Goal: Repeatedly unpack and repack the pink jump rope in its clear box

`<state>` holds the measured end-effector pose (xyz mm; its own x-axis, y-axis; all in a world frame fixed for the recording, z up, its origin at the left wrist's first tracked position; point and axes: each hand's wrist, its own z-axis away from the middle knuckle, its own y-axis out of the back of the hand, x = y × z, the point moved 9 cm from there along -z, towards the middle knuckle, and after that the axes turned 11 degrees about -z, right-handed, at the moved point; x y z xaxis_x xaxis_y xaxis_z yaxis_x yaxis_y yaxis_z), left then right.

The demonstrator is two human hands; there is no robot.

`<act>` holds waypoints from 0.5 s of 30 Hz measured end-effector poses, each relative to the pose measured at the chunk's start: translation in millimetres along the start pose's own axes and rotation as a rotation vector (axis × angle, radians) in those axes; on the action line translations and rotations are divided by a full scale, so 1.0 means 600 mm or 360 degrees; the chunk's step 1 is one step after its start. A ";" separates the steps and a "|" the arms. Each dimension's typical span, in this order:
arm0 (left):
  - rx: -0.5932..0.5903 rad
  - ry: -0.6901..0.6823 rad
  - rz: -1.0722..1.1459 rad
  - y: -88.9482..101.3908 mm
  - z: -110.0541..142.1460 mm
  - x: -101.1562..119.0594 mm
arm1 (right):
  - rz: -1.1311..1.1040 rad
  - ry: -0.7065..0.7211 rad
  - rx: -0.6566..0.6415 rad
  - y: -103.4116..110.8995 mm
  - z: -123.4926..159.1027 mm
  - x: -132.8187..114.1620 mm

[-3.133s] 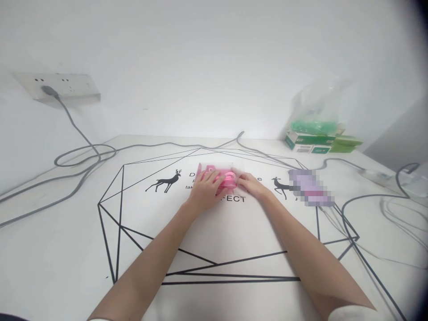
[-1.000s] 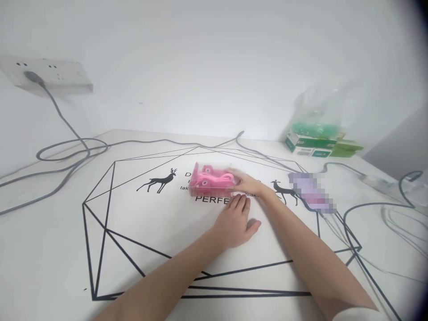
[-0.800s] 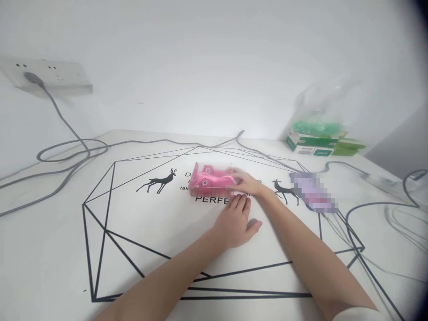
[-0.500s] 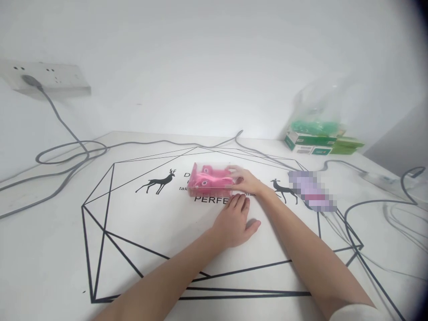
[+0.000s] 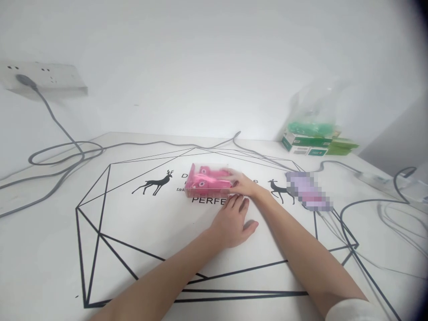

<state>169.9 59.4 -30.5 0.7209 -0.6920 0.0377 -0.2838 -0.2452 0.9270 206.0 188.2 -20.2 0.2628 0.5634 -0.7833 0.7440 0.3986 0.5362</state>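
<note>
A clear plastic box (image 5: 190, 185) lies on the white table, with bright pink objects (image 5: 210, 180) inside. Each of these has a round white-and-dark mark near its left end; what kind they are does not show clearly. My right hand (image 5: 243, 183) grips the right end of the box, fingers at the far side and thumb at the near side. Whether its fingertips also reach the pink objects is unclear. Palm down just in front of the box, my left hand (image 5: 232, 223) rests on the table, fingers stretched out and thumb apart. Its fingertips lie close to the box's near right corner.
A blurred-out purple phone-like object (image 5: 309, 191) lies to the right. At the back right, green-and-white boxes (image 5: 306, 141) carry a clear bag (image 5: 314, 107). Grey cables (image 5: 67, 171) run along the left, back and right. A wall socket (image 5: 50, 78) is at left.
The whole view has shifted slightly, moving things a little leftward. My right hand seems a bit farther over the box's right end. My left hand stays in place.
</note>
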 end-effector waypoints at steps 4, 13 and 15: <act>-0.0005 0.0010 0.0022 0.006 -0.001 -0.001 | 0.0059 -0.0011 0.0035 0.002 0.005 0.005; 0.0021 0.0001 0.0021 0.006 0.000 -0.001 | 0.0129 -0.0032 0.0164 0.018 0.014 -0.018; 0.0028 0.0001 0.0022 0.005 0.000 -0.001 | 0.0131 -0.0010 0.0198 0.021 0.016 -0.022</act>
<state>168.3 59.0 -27.7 0.7173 -0.6949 0.0509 -0.3051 -0.2475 0.9196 217.7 178.4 -6.1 0.3297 0.5856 -0.7405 0.7900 0.2582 0.5560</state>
